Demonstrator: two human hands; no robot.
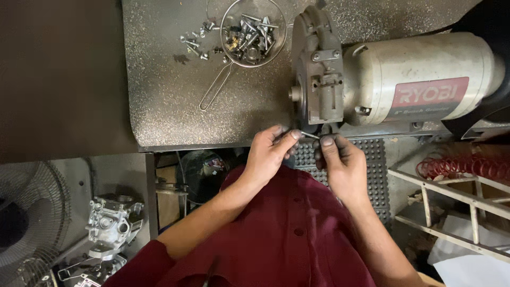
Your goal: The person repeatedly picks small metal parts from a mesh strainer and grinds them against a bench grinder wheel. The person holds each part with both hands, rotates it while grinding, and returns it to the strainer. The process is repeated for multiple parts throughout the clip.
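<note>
My left hand (269, 151) and my right hand (341, 162) meet just below the front edge of the speckled workbench (170, 95). Both pinch a small thin metal bolt (308, 135), held level between their fingertips. The bolt sits right under the wheel housing (317, 69) of a cream bench grinder (419, 79); the wheel itself is hidden by the guard. A wire strainer (253, 32) full of bolts and metal fittings rests on the bench behind, with several loose screws (194, 45) to its left.
A metal engine casting (113, 220) and a fan grille (29, 212) lie on the floor at lower left. A black studded floor mat (372, 159) lies under my hands. A coiled red hose (467, 166) and a pale wooden frame (451, 204) are at right.
</note>
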